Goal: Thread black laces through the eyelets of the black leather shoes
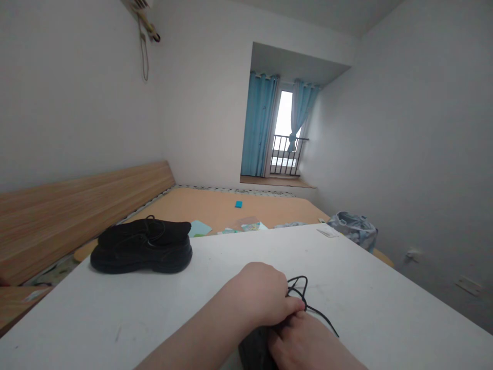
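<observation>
Tbl (385, 303) R free; shoe (142, 249) blks L

A black lace (304, 295) is held by the left hand (265, 294) above a dark shoe (254, 350), close beside the right hand (304, 341). Another black shoe (142, 249) is seen on the white table (231, 253).

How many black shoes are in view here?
2. One black lace-up shoe sits at left on the flat white table; the other black shoe is partly hidden by the left hand and right hand.
</observation>
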A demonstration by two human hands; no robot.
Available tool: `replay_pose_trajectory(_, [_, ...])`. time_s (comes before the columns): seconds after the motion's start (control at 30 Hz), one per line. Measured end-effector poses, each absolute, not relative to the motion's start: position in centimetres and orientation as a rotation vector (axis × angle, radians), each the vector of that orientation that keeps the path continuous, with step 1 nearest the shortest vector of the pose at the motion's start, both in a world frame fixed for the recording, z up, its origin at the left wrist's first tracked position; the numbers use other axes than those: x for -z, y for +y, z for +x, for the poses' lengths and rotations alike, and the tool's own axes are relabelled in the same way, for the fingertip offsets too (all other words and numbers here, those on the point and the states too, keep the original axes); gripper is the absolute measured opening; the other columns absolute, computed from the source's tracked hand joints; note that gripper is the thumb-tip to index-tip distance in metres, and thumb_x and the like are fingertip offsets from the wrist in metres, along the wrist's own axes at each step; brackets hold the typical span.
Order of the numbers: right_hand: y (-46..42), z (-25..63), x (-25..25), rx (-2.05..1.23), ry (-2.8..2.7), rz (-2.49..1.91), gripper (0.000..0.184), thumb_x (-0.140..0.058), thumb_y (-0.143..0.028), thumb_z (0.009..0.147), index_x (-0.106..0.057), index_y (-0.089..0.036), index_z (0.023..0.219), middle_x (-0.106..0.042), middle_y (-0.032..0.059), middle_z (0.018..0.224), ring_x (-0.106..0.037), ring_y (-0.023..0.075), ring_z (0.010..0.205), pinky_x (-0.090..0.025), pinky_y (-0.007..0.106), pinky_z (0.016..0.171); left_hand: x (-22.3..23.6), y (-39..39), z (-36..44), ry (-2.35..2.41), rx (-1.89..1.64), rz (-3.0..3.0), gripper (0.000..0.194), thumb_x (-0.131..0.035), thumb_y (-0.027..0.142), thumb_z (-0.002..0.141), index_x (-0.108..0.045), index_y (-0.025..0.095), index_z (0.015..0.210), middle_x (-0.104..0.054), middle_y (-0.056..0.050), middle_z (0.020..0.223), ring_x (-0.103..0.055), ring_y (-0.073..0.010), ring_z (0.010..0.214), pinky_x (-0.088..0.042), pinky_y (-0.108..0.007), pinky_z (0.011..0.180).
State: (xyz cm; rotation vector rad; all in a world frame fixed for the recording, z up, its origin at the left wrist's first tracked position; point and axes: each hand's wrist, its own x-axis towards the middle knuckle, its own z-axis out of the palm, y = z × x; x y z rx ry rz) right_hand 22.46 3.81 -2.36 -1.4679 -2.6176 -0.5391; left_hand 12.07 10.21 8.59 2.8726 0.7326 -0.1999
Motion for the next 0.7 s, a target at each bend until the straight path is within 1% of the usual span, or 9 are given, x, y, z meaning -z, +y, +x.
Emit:
replay_pose_trajectory(0.1, [2.6,23.2,0.6,0.494,-2.567,-1.501,0.012,-0.059,-0.009,0.068,-0.062,-0.016,0.078,-0.071,0.0072,0.068,-0.064,0.0214,0.059,-0.048,0.029,0.057,-8.6,10.3,12.2,0.729,0.220,2.869,0.048,-0.038,0.048,0.087,-0.073,0.014,0.092,-0.072,-0.015,0.087,-0.065,-0.0308,0.085,-0.049,-0.037,0.067])
replay_pose_trajectory(0.2, [0.6,23.7,-2.3,0.176,-2.462,-1.517,0.013,-0.059,-0.009,0.067,-0.056,-0.020,0.073,-0.069,0.0034,0.072,-0.061,0.0185,0.059,-0.046,0.026,0.051,-8.5,10.4,12.1,0.705,0.250,2.882,0.048,-0.037,0.046,0.087,-0.072,0.013,0.093,-0.071,-0.016,0.089,-0.065,-0.0306,0.085,-0.048,-0.037,0.067])
replay_pose_trajectory(0.27, [-0.6,24.0,-4.1,-0.090,-2.256,-1.552,0.013,-0.056,-0.011,0.071,-0.052,-0.023,0.075,-0.066,0.0022,0.076,-0.058,0.0165,0.060,-0.045,0.024,0.050,-8.5,10.5,12.0,0.701,0.278,2.892,0.048,-0.037,0.046,0.086,-0.072,0.013,0.093,-0.071,-0.017,0.089,-0.066,-0.0307,0.084,-0.048,-0.036,0.064])
replay_pose_trajectory(0.37, [-1.8,24.8,-5.9,-0.529,-1.813,-1.531,0.003,-0.052,-0.026,0.083,-0.049,-0.025,0.081,-0.063,0.0045,0.083,-0.057,0.0175,0.066,-0.048,0.025,0.052,-8.7,10.7,11.7,0.761,0.273,2.835,0.055,-0.039,0.057,0.081,-0.070,0.015,0.099,-0.071,-0.016,0.090,-0.066,-0.0309,0.080,-0.047,-0.034,0.058])
replay_pose_trajectory(0.43, [-2.1,25.3,-6.4,-0.849,-1.535,-1.469,0.018,-0.052,-0.042,0.085,-0.048,-0.024,0.080,-0.059,0.0048,0.083,-0.056,0.0178,0.066,-0.051,0.026,0.050,-9.0,10.8,11.5,0.774,0.274,2.786,0.059,-0.038,0.061,0.080,-0.067,0.016,0.104,-0.071,-0.014,0.091,-0.065,-0.0298,0.078,-0.046,-0.033,0.056])
replay_pose_trajectory(0.5, [-2.3,25.7,-6.6,-1.045,-1.283,-1.438,0.028,-0.055,-0.051,0.082,-0.048,-0.023,0.078,-0.055,0.0027,0.078,-0.056,0.0174,0.066,-0.053,0.027,0.051,-9.4,11.0,11.3,0.716,0.316,2.766,0.055,-0.034,0.056,0.084,-0.065,0.018,0.105,-0.070,-0.013,0.095,-0.065,-0.0277,0.080,-0.045,-0.032,0.059])
replay_pose_trajectory(0.6, [-2.5,26.4,-6.8,-1.071,-1.002,-1.425,0.029,-0.061,-0.051,0.077,-0.054,-0.023,0.080,-0.053,0.0009,0.077,-0.056,0.0182,0.072,-0.055,0.027,0.054,-9.8,11.3,10.9,0.612,0.375,2.762,0.048,-0.028,0.044,0.089,-0.066,0.020,0.104,-0.069,-0.010,0.101,-0.063,-0.0248,0.085,-0.044,-0.032,0.064])
replay_pose_trajectory(0.63, [-2.6,26.7,-6.9,-1.044,-0.937,-1.411,0.029,-0.064,-0.050,0.075,-0.055,-0.023,0.080,-0.053,0.0006,0.077,-0.055,0.0177,0.072,-0.055,0.026,0.051,-9.9,11.4,10.8,0.595,0.362,2.772,0.043,-0.030,0.039,0.088,-0.066,0.021,0.104,-0.069,-0.009,0.101,-0.063,-0.0239,0.086,-0.044,-0.031,0.064])
replay_pose_trajectory(0.7, [-2.8,27.5,-7.2,-0.970,-0.835,-1.375,0.029,-0.068,-0.049,0.071,-0.057,-0.023,0.079,-0.051,-0.0010,0.072,-0.051,0.0147,0.062,-0.051,0.021,0.041,-10.1,11.5,10.5,0.575,0.316,2.798,0.035,-0.038,0.031,0.084,-0.066,0.023,0.102,-0.070,-0.006,0.098,-0.063,-0.0218,0.082,-0.042,-0.028,0.060])
